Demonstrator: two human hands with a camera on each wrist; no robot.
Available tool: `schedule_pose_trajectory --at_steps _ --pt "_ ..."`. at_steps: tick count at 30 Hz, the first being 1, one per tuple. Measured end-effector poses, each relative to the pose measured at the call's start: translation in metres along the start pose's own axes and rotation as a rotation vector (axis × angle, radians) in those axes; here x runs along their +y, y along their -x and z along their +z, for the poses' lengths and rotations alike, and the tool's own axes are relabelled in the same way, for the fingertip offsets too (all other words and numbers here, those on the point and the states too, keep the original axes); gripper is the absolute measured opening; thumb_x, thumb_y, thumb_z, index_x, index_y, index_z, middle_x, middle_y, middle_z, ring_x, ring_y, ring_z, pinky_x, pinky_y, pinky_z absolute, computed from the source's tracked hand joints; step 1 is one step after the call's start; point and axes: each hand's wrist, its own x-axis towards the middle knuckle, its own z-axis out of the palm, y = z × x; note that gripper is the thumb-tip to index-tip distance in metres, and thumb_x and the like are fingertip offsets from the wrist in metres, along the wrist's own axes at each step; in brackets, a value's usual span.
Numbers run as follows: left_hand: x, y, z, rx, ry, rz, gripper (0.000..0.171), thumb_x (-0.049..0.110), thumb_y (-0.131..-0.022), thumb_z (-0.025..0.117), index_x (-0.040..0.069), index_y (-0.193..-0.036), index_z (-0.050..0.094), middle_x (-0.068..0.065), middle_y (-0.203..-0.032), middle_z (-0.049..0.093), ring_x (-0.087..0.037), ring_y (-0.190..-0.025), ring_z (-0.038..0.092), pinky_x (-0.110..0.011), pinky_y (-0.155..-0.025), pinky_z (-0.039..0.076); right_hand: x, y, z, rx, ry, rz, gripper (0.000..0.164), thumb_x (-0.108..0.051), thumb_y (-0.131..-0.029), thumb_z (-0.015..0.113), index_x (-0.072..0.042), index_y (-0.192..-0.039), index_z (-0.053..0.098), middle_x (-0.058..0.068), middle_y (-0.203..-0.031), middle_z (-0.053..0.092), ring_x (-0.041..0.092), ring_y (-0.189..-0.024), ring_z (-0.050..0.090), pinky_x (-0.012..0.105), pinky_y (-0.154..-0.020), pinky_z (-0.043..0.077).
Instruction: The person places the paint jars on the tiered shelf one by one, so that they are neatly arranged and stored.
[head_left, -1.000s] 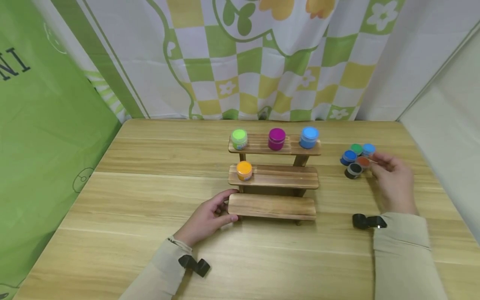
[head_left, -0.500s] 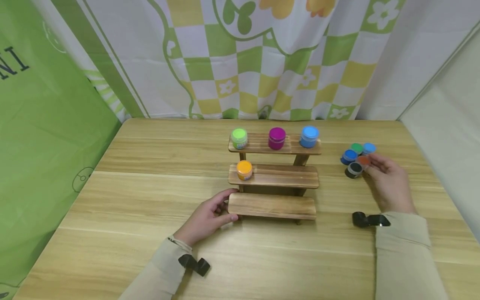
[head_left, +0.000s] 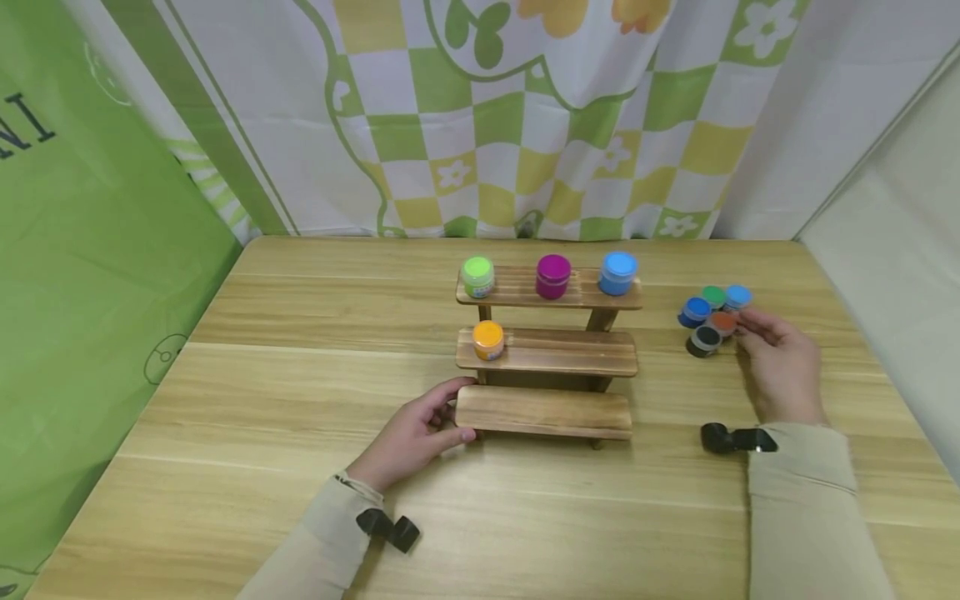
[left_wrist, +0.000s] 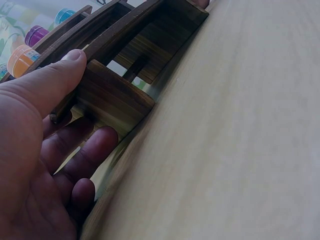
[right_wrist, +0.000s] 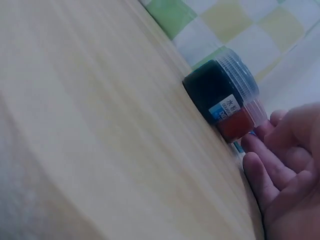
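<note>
My left hand grips the wooden rack point(head_left: 543, 410) mid-frame, four jars point(head_left: 552, 280) shelved, while five pots point(head_left: 721, 323) sit unshelved at right by my right hand point(head_left: 783, 373), its grip unclear.

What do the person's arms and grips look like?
The left sleeve and right sleeve are long, beige. The left grip and right grip are ungloved. A black left wrist unit and black right wrist unit sit by the cuffs; no cables show.

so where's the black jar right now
In the head view, the black jar stands on the table right of the wooden stand, beside the red-brown jar and just left of the right hand.
</note>
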Motion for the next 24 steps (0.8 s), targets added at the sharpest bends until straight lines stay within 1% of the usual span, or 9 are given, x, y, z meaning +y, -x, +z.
schedule_pose_trajectory --at_steps 2,4,7,10,14,18,20,22,24 --pt "0.0006 -0.0001 -0.0001 -0.003 0.002 -0.003 0.066 0.032 -0.09 0.077 0.025 -0.149 0.048 0.002 -0.113 0.065 -0.018 -0.093 0.061 -0.031 -0.076 0.051 -0.0004 0.0009 -0.0005 -0.03 -0.011 0.011 0.048 0.008 -0.097 0.057 -0.001 -0.143 0.052 -0.007 -0.111 0.066 0.007 -0.106 0.06 0.014 -0.083 0.051" --pt "0.001 -0.0002 -0.0001 -0.004 0.0 -0.005 0.066 0.032 -0.09 0.077 0.025 -0.149 0.048 0.002 -0.112 0.065 -0.018 -0.092 0.06 -0.031 -0.076 0.051 -0.0007 0.0018 -0.0011 -0.071 -0.013 0.021 0.053 0.008 -0.095 0.061 0.0 -0.146 0.048 -0.006 -0.112 0.065 0.005 -0.104 0.06 0.015 -0.082 0.052" --pt "0.0011 -0.0002 0.0 -0.003 -0.006 -0.006 0.066 0.032 -0.09 0.077 0.025 -0.149 0.048 0.002 -0.112 0.065 -0.018 -0.092 0.06 -0.032 -0.076 0.051 -0.0005 0.0024 -0.0017 -0.121 0.018 0.029 0.061 0.003 -0.093 0.068 0.001 -0.149 0.043 -0.006 -0.112 0.064 0.004 -0.104 0.06 0.016 -0.082 0.052" --pt "0.0007 -0.0001 0.0 0.0 -0.012 -0.005 0.066 0.032 -0.09 0.077 0.025 -0.149 0.048 0.002 -0.111 0.065 -0.018 -0.092 0.06 -0.032 -0.076 0.051 0.0 0.0019 -0.0017 -0.139 0.061 0.018 0.064 -0.001 -0.092 0.071 0.0 -0.149 0.043 -0.007 -0.112 0.064 0.003 -0.105 0.06 0.016 -0.083 0.052" --pt "0.0004 0.0001 0.0 0.0 -0.008 -0.006 0.066 0.032 -0.09 0.077 0.025 -0.149 0.048 0.002 -0.111 0.065 -0.018 -0.092 0.06 -0.032 -0.076 0.051 0.0009 0.001 -0.0016 -0.138 0.069 0.01 0.064 -0.002 -0.091 0.072 0.0 -0.148 0.044 -0.007 -0.112 0.064 0.004 -0.105 0.06 0.015 -0.082 0.052" --pt "0.0007 0.0003 -0.0001 0.0 -0.002 -0.008 0.066 0.031 -0.089 0.077 0.025 -0.149 0.048 0.002 -0.111 0.065 -0.018 -0.092 0.06 -0.032 -0.076 0.051 0.0014 0.0006 -0.0003 -0.112 0.131 -0.003 0.062 -0.005 -0.091 0.073 0.0 -0.147 0.046 -0.008 -0.11 0.063 0.003 -0.103 0.06 0.014 -0.081 0.052" --pt "0.0009 0.0004 -0.0001 0.001 -0.001 -0.01 0.066 0.031 -0.089 0.077 0.025 -0.149 0.048 0.001 -0.11 0.065 -0.018 -0.092 0.06 -0.031 -0.076 0.051 0.0013 0.0005 0.0005 -0.1 0.141 -0.006 0.063 -0.006 -0.091 0.074 0.0 -0.147 0.046 -0.008 -0.109 0.063 0.002 -0.101 0.061 0.014 -0.081 0.052" --pt "0.0009 0.0004 -0.0001 0.001 -0.001 -0.011 0.066 0.031 -0.089 0.077 0.025 -0.149 0.048 0.001 -0.11 0.065 -0.018 -0.092 0.06 -0.031 -0.076 0.051 0.0012 0.0004 0.0014 -0.085 0.148 -0.01 0.063 -0.008 -0.09 0.075 0.0 -0.146 0.047 -0.008 -0.108 0.062 0.002 -0.1 0.061 0.014 -0.081 0.052" --pt "0.0006 0.0004 -0.0001 0.002 -0.001 -0.01 0.066 0.031 -0.089 0.077 0.025 -0.149 0.048 0.001 -0.11 0.065 -0.018 -0.091 0.06 -0.031 -0.076 0.051 0.0014 0.0002 0.0019 -0.076 0.114 -0.004 0.064 -0.008 -0.089 0.077 0.0 -0.145 0.047 -0.006 -0.109 0.062 0.003 -0.1 0.06 0.015 -0.081 0.052"
